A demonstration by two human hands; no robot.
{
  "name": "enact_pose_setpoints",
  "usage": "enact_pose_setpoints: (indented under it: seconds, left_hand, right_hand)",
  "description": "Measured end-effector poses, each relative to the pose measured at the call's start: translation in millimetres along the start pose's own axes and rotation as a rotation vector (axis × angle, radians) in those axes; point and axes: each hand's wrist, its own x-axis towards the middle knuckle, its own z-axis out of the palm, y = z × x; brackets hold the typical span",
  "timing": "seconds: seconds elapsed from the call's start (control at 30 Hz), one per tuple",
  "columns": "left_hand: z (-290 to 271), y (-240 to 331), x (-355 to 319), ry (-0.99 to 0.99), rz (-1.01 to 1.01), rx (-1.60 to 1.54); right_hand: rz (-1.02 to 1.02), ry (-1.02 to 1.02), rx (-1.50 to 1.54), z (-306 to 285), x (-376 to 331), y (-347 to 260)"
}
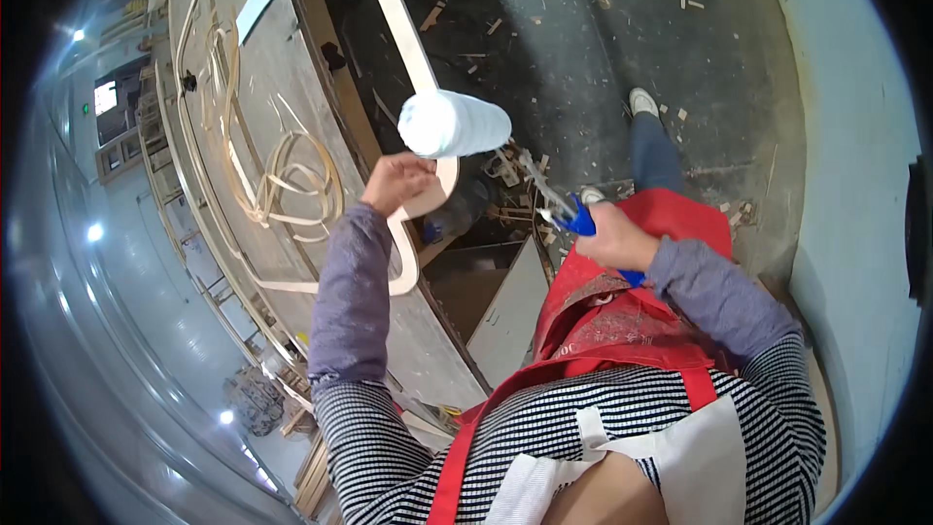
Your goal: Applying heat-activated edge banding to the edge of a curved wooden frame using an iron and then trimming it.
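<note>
My right hand point(619, 236) is closed around the blue handle point(581, 219) of a paint roller. Its thick white sleeve point(459, 123) is raised in front of me, over a pale curved wooden strip point(401, 19). Just below the sleeve's left end is my left hand point(400, 181), fingers curled inward beside the bend of that strip. Whether those fingers pinch the strip or something small is hidden. The strip's curved lower end lies over the grey workbench.
Loops of thin wooden strip point(292, 180) lie on the workbench point(394, 331) at left, near a pale sheet point(257, 2). Wood scraps litter the dark floor point(573, 19). A pale blue wall point(855, 68) stands at right. Below the bench edge is a grey panel point(505, 316).
</note>
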Motion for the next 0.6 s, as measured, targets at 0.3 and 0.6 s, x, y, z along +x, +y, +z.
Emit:
enact_pose_setpoints:
  seconds: [0.3, 0.6]
  left_hand:
    - [-9, 5, -27, 0.029, 0.126, 0.32]
    - [-55, -57, -72, 0.214, 0.103, 0.233]
  right_hand:
    - [-0.049, -0.01, -0.017, 113, -62, 68]
    - [-0.175, -0.008, -0.24, 137, -31, 83]
